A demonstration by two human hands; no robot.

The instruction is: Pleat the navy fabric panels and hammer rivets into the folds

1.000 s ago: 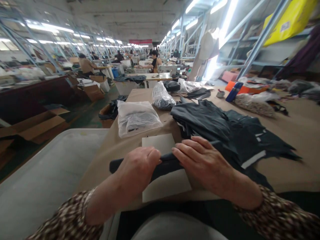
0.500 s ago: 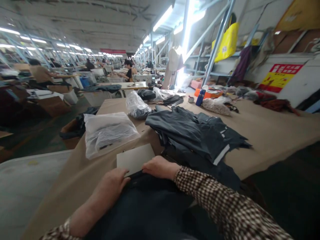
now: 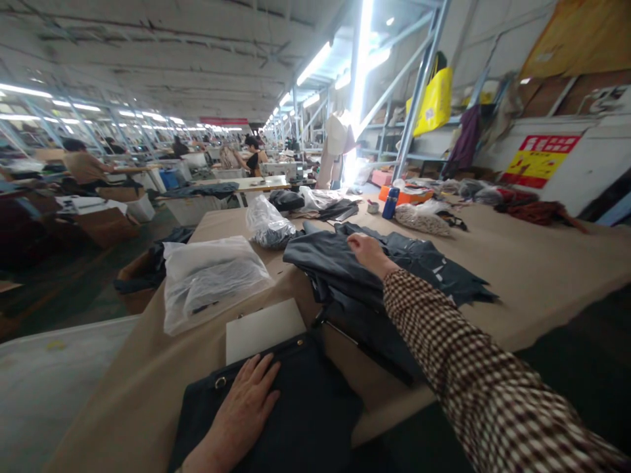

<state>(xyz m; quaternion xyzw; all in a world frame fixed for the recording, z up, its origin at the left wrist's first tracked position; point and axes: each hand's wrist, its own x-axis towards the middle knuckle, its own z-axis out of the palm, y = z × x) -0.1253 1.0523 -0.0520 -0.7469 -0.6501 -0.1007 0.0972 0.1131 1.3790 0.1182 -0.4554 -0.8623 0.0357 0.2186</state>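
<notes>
My left hand [image 3: 249, 401] lies flat, fingers stretched, on a dark navy cloth piece [image 3: 315, 394] at the table's near edge. Along that piece's upper edge are a small metal ring [image 3: 220, 382] and a brass-coloured stud [image 3: 300, 342]. A pale rectangular card [image 3: 266, 325] shows just beyond this edge. My right hand [image 3: 367, 251] is stretched forward over a heap of dark cloth pieces [image 3: 330, 259]. Its fingers are curled together at the heap's top; whatever is between them is hidden. Between the heap and the near piece lies a thin pen-like stick [image 3: 340, 330].
A white plastic bag [image 3: 217, 272] lies left on the brown-covered table [image 3: 532, 263]. Beyond it sits a clear bag [image 3: 269, 223] with dark contents. A blue bottle [image 3: 390, 203] stands by an orange box [image 3: 419, 192]. Left of the table is a carton [image 3: 135, 279]. Other people work farther back.
My right hand has left the near cloth edge and moved forward and right onto the heap. My left hand has gone from gripping the edge to lying flat. The ring and stud now show.
</notes>
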